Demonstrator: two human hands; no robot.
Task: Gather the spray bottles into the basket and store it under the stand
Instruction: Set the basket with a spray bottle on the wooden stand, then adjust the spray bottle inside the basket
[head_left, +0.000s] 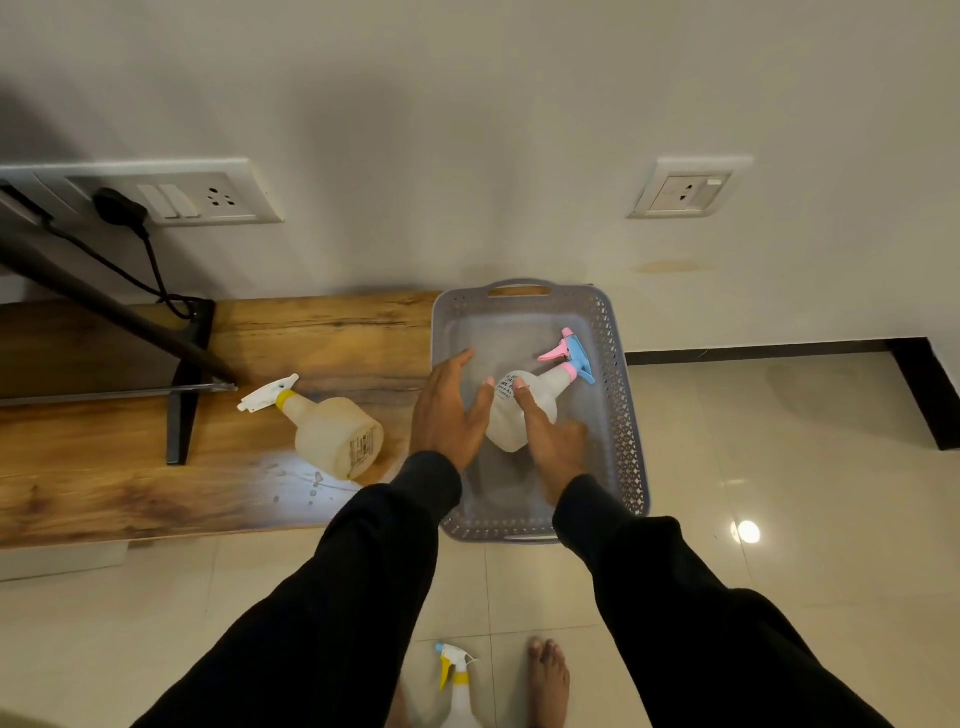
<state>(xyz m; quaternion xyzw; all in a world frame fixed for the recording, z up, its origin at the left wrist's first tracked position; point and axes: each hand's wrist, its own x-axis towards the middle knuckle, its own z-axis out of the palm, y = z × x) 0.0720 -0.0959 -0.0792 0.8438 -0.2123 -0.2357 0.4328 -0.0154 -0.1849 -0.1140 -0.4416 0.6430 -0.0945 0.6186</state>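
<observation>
Now | left hand (451, 410) grip open | right hand (553, 441) grip open on pink-blue spray bottle (535, 400) in basket (623, 415) | label unreadable

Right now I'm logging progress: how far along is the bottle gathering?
One bottle is in: the pink-and-blue spray bottle lies in the grey basket, with both hands, left hand and right hand, at it. Left: the yellow-collared bottle on the wooden stand, the bottle on the floor, then storing the basket underneath.
</observation>
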